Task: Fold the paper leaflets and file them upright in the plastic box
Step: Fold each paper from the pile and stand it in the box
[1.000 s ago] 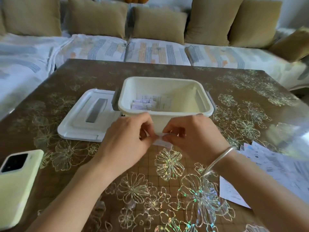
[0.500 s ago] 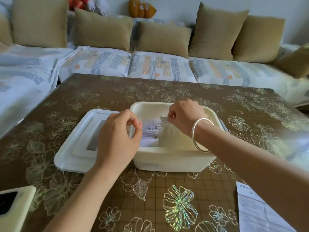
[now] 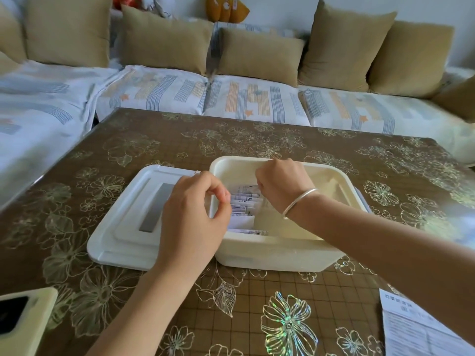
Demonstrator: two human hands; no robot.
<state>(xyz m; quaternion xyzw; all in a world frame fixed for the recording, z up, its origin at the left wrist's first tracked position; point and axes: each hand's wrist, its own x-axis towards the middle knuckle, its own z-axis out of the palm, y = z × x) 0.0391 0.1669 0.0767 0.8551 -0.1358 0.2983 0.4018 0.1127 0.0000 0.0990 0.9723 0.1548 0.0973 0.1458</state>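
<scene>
A phone (image 3: 18, 319) lies at the table's near-left corner, and the lid (image 3: 123, 219) sits mid-table, touching the plastic box (image 3: 277, 250). The left hand (image 3: 192, 214) is curled, thumb to forefinger, at the box's left wall; I cannot tell if it holds paper. The folded leaflets (image 3: 245, 204) stand upright inside at the left. They are light and limp, best taken by their top edges. The right hand (image 3: 280, 186) pinches one there, and its packed neighbours look likely to snag. Flat sheets (image 3: 416, 332) wait at the near-right corner.

I see the box (image 3: 277, 253) on the table (image 3: 180, 140) with leaflets (image 3: 245, 204) standing in its left half, the lid (image 3: 123, 227) just left of it, 1 phone (image 3: 23, 322) at the near-left edge, loose sheets (image 3: 416, 327) near right, and a sofa (image 3: 257, 101) behind.
</scene>
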